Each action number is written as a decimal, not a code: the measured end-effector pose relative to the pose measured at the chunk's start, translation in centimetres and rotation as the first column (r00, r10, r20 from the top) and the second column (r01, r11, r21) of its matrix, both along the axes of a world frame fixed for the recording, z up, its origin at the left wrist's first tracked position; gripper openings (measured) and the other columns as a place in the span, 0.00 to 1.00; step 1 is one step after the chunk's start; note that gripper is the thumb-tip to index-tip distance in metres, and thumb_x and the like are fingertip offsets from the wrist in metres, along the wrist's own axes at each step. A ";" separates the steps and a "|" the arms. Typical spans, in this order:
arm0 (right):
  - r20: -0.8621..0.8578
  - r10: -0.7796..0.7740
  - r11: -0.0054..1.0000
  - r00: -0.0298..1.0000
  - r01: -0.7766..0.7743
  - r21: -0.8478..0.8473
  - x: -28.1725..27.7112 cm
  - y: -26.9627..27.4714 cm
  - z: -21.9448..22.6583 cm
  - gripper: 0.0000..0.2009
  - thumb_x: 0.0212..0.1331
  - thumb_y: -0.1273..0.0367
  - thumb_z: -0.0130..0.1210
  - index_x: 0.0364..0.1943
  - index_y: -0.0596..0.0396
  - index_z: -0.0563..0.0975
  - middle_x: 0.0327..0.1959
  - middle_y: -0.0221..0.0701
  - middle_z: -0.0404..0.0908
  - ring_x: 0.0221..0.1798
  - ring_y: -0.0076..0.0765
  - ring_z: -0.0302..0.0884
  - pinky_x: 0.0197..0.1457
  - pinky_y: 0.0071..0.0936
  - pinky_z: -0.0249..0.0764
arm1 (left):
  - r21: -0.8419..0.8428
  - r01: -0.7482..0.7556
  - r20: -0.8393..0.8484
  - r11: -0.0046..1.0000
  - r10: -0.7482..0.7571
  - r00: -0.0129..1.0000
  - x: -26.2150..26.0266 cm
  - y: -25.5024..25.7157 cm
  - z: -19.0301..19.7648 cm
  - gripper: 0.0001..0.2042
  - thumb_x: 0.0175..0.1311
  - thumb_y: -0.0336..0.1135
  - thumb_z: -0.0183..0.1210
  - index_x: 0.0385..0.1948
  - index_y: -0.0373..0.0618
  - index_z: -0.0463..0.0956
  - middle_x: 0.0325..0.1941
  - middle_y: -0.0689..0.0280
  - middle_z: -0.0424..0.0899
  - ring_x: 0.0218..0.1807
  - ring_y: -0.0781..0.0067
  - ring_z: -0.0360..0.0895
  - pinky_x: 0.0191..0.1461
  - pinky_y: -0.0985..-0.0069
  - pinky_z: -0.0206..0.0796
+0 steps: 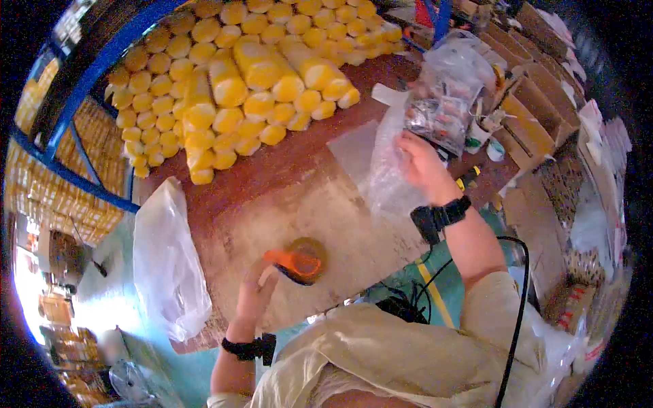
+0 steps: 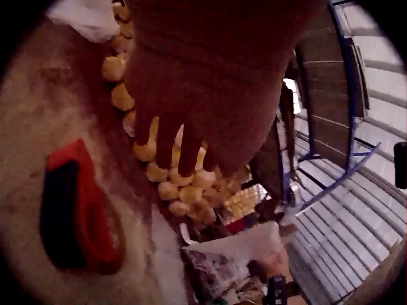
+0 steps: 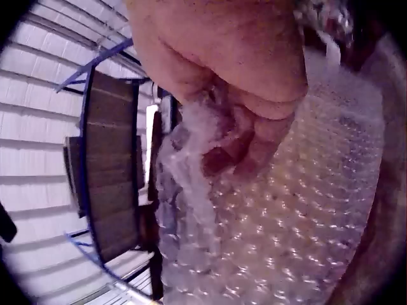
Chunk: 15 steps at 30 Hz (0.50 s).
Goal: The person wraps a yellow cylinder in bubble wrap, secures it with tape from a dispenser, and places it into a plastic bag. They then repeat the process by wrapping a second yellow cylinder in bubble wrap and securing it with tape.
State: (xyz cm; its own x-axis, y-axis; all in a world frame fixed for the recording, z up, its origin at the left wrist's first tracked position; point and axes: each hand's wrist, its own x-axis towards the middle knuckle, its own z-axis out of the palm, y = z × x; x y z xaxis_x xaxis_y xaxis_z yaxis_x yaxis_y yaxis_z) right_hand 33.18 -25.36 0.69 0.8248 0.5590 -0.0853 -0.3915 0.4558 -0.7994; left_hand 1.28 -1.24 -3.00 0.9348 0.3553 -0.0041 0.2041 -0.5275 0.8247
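On the worktable's bare board lies an orange and black tape dispenser [image 1: 303, 264] with a roll of brown tape. My left hand [image 1: 256, 291] is beside its orange end, fingers extended. In the left wrist view the dispenser [image 2: 67, 213] lies apart from that hand [image 2: 203, 95], whose fingers are spread and hold nothing. My right hand [image 1: 427, 170] grips the bubble wrap [image 1: 391, 190] by its upper part. Seen from the right wrist, the curled fingers [image 3: 254, 143] bunch the bubble wrap [image 3: 286, 222], which hangs below them.
Yellow-ended rolls [image 1: 258, 81] are stacked along the table's back. A clear bag of small packed items [image 1: 442, 112] lies beyond my right hand. Clear plastic [image 1: 166, 265] drapes over the left edge. Cardboard boxes [image 1: 537, 115] stand at right, and a black cable [image 1: 520, 306] passes my right arm.
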 end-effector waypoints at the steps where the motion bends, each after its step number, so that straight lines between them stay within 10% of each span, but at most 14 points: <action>1: -0.048 0.113 0.991 0.992 -0.110 0.074 -1.5 1.2 1.0 0.06 0.56 0.69 0.48 0.37 0.53 0.72 0.34 0.25 0.74 0.34 0.28 0.72 0.36 0.28 0.70 | 0.013 0.016 0.035 1.000 -0.017 0.999 0.9 -0.3 0.9 0.19 0.54 0.29 0.56 0.50 0.43 0.69 0.51 0.59 0.73 0.56 0.65 0.68 0.58 0.74 0.57; 2: 0.690 0.166 0.933 0.705 0.113 -0.340 -1.8 1.8 0.4 0.08 0.57 0.68 0.48 0.39 0.54 0.72 0.34 0.24 0.74 0.35 0.27 0.72 0.38 0.28 0.71 | 0.027 0.052 0.166 0.998 -0.056 0.985 1.9 -0.7 1.6 0.23 0.53 0.29 0.57 0.53 0.43 0.65 0.54 0.58 0.70 0.58 0.64 0.66 0.59 0.73 0.57; 4: 0.827 0.432 0.782 0.359 0.308 -0.542 -4.3 3.8 1.3 0.12 0.59 0.67 0.48 0.44 0.55 0.70 0.36 0.25 0.74 0.38 0.26 0.72 0.43 0.28 0.71 | 0.073 0.153 0.338 0.985 -0.169 0.926 3.9 -1.4 3.4 0.31 0.51 0.30 0.59 0.59 0.44 0.56 0.60 0.56 0.62 0.61 0.61 0.62 0.60 0.72 0.55; 6: 0.252 0.471 0.787 0.845 -0.273 -0.554 -9.8 7.0 5.9 0.15 0.61 0.65 0.46 0.49 0.57 0.68 0.41 0.26 0.74 0.44 0.26 0.72 0.48 0.27 0.69 | 0.021 0.207 0.355 0.978 -0.201 0.913 5.2 -2.5 4.5 0.36 0.52 0.32 0.58 0.63 0.46 0.48 0.64 0.55 0.57 0.63 0.60 0.58 0.62 0.70 0.54; 10: 0.481 0.521 0.852 0.705 -0.402 -0.335 -14.0 11.3 2.5 0.25 0.62 0.60 0.45 0.59 0.62 0.59 0.53 0.37 0.70 0.54 0.32 0.68 0.57 0.27 0.64 | -0.532 0.139 0.282 0.836 0.020 0.959 4.9 -2.4 4.8 0.36 0.58 0.37 0.52 0.66 0.50 0.38 0.65 0.56 0.55 0.66 0.59 0.53 0.64 0.66 0.51; 13: 0.349 0.508 0.861 0.787 -0.470 -0.194 -15.7 12.5 1.3 0.22 0.61 0.63 0.48 0.55 0.62 0.64 0.51 0.35 0.71 0.52 0.30 0.69 0.54 0.28 0.66 | -0.873 0.254 0.333 0.417 0.128 0.934 3.1 -1.1 4.5 0.33 0.61 0.44 0.47 0.66 0.52 0.39 0.66 0.59 0.53 0.66 0.60 0.53 0.65 0.63 0.50; 15: 0.396 0.619 0.777 0.678 -0.458 -0.432 -16.9 12.9 2.4 0.19 0.57 0.66 0.52 0.51 0.60 0.67 0.49 0.33 0.71 0.50 0.28 0.69 0.51 0.25 0.68 | -0.915 0.396 0.403 0.073 0.203 0.893 2.0 -0.1 3.5 0.31 0.62 0.48 0.43 0.66 0.53 0.41 0.66 0.61 0.53 0.65 0.62 0.55 0.64 0.61 0.51</action>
State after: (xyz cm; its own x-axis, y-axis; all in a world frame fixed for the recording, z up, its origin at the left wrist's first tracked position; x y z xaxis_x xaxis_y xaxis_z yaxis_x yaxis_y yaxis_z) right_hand 16.30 -12.44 3.11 0.3527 0.9356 0.0157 -0.0146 0.0223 -0.9996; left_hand 3.24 -1.38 0.53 0.9761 0.2114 0.0513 -0.2041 0.8084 0.5522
